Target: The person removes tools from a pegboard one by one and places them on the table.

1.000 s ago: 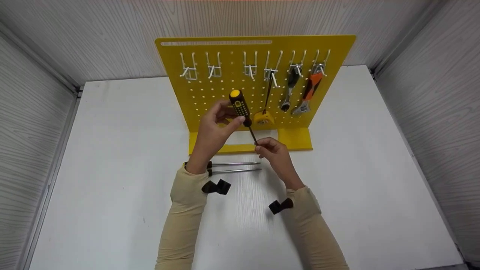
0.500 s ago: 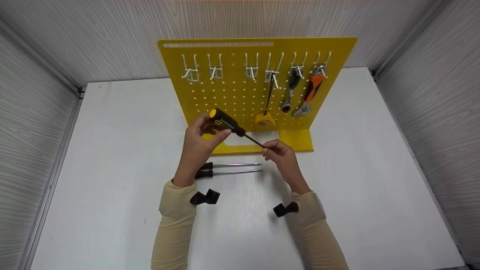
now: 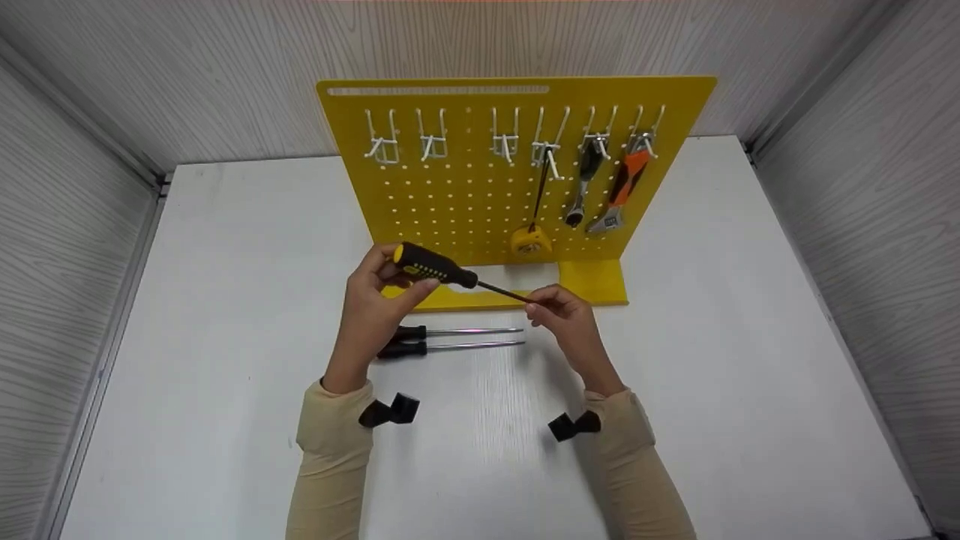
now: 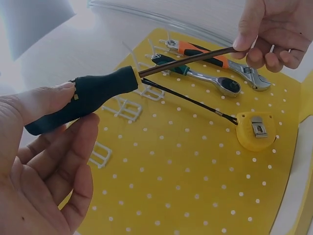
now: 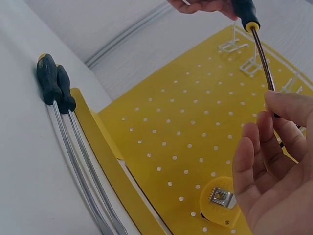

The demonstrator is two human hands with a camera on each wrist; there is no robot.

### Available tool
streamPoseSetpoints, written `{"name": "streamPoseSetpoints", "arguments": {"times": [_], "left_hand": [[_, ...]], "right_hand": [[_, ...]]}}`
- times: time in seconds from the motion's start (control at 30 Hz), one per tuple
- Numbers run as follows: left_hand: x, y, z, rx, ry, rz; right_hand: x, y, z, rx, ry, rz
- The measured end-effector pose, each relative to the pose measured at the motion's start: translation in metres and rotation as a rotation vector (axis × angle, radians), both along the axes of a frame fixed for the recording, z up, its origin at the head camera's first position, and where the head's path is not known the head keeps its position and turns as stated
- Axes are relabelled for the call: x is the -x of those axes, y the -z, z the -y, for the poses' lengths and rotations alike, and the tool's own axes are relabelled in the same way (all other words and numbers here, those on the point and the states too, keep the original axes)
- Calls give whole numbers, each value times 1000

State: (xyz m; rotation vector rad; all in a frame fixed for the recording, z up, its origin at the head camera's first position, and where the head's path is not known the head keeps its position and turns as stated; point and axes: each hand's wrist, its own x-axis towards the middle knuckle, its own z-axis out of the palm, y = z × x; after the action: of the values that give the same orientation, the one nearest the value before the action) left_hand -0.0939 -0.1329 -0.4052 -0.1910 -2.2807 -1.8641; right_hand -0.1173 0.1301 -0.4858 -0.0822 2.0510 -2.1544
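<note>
From over here I've got the left hand point(image 3: 370, 298) pinching the screwdriver point(image 3: 454, 274) by its handle point(image 4: 110, 85) and the right hand point(image 3: 564, 313) by its shaft point(image 4: 168, 67), near side of the yellow pegboard point(image 3: 459, 191), so probably the lining-up step, next needing one hand off.

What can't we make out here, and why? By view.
Head: tip of the held screwdriver, behind the right hand.
Head: markings on the tape measure, too small.
Left wrist: part of the adjustable wrench, behind the held screwdriver.
Right wrist: handle end of the held screwdriver, cut off by the top edge.
</note>
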Motion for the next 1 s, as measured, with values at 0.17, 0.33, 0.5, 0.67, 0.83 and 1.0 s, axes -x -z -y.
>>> {"name": "streamPoseSetpoints", "arguments": {"times": [0.17, 0.33, 0.5, 0.67, 0.83, 1.0], "left_hand": [[-8, 13, 8, -10, -15, 38], [-15, 27, 15, -32, -24, 73], [-22, 37, 21, -78, -43, 123], [-29, 40, 27, -72, -55, 225], [-34, 41, 31, 22, -61, 279], [-40, 49, 34, 106, -81, 328]], "right_hand": [[-4, 3, -2, -43, -10, 19], [-6, 6, -5, -115, -10, 55], [-10, 11, -4, -142, -41, 50], [-14, 22, -3, -134, -90, 16], [-17, 32, -4, -127, -113, 11], [-20, 39, -5, -172, -106, 16]]}}
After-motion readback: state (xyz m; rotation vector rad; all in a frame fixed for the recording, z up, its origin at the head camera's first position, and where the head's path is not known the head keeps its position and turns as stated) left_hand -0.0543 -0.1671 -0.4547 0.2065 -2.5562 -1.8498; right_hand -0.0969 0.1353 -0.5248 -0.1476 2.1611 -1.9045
